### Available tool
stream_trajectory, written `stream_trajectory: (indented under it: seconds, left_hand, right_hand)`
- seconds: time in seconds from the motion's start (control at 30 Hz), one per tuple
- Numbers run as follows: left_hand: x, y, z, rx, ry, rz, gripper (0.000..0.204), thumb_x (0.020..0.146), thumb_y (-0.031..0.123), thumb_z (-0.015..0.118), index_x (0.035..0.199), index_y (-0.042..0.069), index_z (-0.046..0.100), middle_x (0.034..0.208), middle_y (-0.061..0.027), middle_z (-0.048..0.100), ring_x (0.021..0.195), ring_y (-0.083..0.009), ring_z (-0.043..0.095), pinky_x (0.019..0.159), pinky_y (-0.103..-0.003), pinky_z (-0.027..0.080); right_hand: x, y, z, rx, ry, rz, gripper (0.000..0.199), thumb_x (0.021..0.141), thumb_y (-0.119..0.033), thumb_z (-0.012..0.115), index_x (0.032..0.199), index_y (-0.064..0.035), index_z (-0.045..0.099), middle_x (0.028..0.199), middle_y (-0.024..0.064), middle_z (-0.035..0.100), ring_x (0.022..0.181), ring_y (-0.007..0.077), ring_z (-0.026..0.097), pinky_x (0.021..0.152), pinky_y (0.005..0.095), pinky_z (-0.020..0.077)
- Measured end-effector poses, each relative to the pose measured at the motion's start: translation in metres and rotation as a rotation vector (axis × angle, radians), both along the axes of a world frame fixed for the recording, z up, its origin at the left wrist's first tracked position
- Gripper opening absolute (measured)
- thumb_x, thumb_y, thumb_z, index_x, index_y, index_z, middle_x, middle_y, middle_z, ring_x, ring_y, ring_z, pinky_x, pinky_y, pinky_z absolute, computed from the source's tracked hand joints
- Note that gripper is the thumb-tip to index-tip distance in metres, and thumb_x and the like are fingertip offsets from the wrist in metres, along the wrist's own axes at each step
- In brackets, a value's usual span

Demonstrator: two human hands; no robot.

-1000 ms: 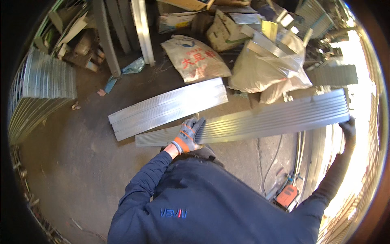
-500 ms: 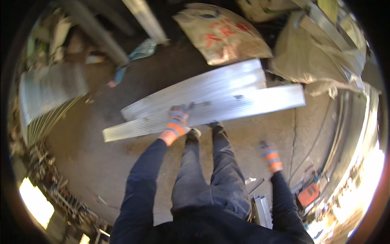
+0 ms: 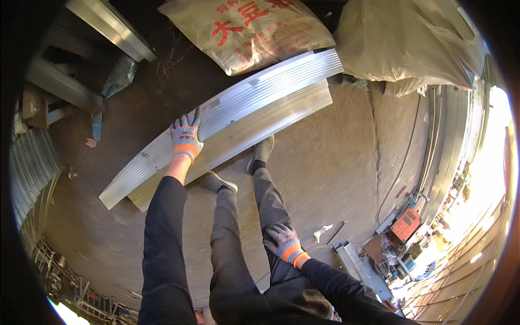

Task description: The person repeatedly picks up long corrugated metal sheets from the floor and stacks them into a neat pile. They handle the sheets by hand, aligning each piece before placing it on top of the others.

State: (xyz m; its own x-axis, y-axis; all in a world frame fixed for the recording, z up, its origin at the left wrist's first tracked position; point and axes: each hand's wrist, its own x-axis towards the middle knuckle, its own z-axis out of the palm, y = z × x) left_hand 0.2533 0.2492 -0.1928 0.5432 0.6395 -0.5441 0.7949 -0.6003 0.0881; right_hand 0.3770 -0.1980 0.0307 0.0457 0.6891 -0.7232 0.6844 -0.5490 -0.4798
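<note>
Left hand (image 3: 186, 136) lies on the far ribbed metal panel (image 3: 246, 104), its grip unclear; even pressure should steady it. Right hand (image 3: 283, 242) rests uncurled on the leg (image 3: 270, 203).

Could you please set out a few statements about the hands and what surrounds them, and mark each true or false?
1. The left hand and the right hand are gloved. True.
2. The left hand touches the ribbed metal panels. True.
3. The right hand holds a panel. False: it rests on the right leg.
4. The sack with red print lies beyond the panels. True.
5. The orange box is at the person's left. False: the orange box is at the right.
</note>
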Motion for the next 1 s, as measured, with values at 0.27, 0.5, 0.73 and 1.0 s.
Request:
stream_trajectory:
  seconds: [0.27, 0.5, 0.73, 1.0]
  left_hand:
    - [0.011, 0.004, -0.088, -0.014, 0.053, 0.044, 0.117, 0.084, 0.025, 0.088, 0.18, 0.038, 0.024, 0.172, -0.0237, 0.046, 0.158, -0.0484, 0.043, 0.13, -0.068, 0.03]
    - [-0.037, 0.017, -0.081, -0.043, 0.063, 0.023, 0.125, 0.082, 0.042, 0.092, 0.182, 0.03, 0.018, 0.182, -0.0247, 0.029, 0.167, -0.0521, 0.026, 0.134, -0.073, 0.019]
    - [-0.065, 0.026, -0.085, -0.111, 0.173, 0.08, 0.107, 0.095, 0.024, 0.075, 0.183, 0.035, 0.015, 0.18, -0.0241, 0.038, 0.164, -0.0501, 0.037, 0.13, -0.076, 0.022]
    - [-0.067, 0.015, -0.089, -0.106, 0.125, 0.094, 0.109, 0.092, 0.02, 0.077, 0.182, 0.036, 0.018, 0.178, -0.024, 0.041, 0.163, -0.0504, 0.039, 0.13, -0.075, 0.027]
  right_hand:
    - [0.016, 0.033, -0.012, -0.023, -0.058, 0.058, 0.036, 0.096, -0.045, 0.077, 0.115, -0.0134, 0.08, 0.124, 0.0121, 0.08, 0.125, 0.0341, 0.07, 0.111, 0.0532, 0.0484]
    - [0.028, 0.059, -0.015, -0.153, -0.05, 0.238, 0.042, 0.1, -0.046, 0.073, 0.126, -0.0137, 0.078, 0.131, 0.0125, 0.078, 0.127, 0.034, 0.068, 0.11, 0.0513, 0.0499]
    - [0.028, 0.082, -0.014, -0.189, -0.09, 0.314, 0.036, 0.099, -0.044, 0.072, 0.119, -0.0158, 0.08, 0.128, 0.0138, 0.079, 0.125, 0.0377, 0.07, 0.104, 0.057, 0.0534]
    - [0.025, 0.091, -0.016, -0.264, -0.087, 0.332, 0.04, 0.098, -0.046, 0.073, 0.122, -0.0147, 0.08, 0.131, 0.0128, 0.078, 0.123, 0.036, 0.07, 0.105, 0.0569, 0.0524]
